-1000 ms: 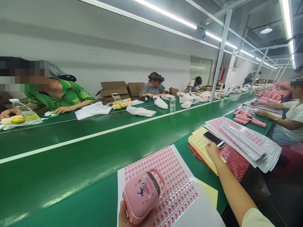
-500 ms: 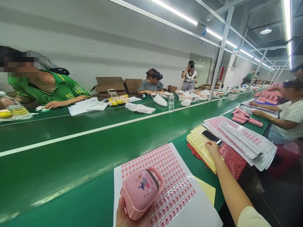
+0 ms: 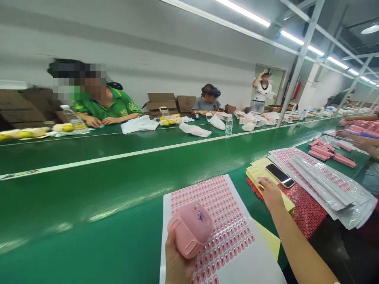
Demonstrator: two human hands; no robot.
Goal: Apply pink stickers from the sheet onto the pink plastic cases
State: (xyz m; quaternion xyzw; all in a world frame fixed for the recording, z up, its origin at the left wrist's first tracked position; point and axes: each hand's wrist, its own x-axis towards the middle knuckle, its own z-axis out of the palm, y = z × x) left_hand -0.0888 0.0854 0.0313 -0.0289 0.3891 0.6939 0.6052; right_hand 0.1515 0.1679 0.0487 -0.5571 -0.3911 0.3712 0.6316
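Note:
A pink rounded case point(image 3: 194, 227) with a small printed figure is in my left hand point(image 3: 179, 258), its fingers wrapped round the lower side. Beneath it lies a white sheet point(image 3: 237, 213) covered with rows of small pink stickers. My right hand point(image 3: 271, 191) is at the stack of yellow sheets point(image 3: 257, 169), its thumb and finger pinched together at a small pale piece that is too small to name. A black-screened phone point(image 3: 280, 174) rests on the yellow stack, just beyond that hand.
Red bubble wrap point(image 3: 308, 209) and plastic-wrapped sticker sheets point(image 3: 322, 177) lie at the right. Pink parts point(image 3: 322, 150) sit behind them. A water bottle point(image 3: 229, 126) stands across the green belt point(image 3: 118, 181). Several people are around the line.
The view has swung left. The pink case has turned in my left hand, its printed face now angled away. My right hand has moved off the phone to the yellow sheets' near part.

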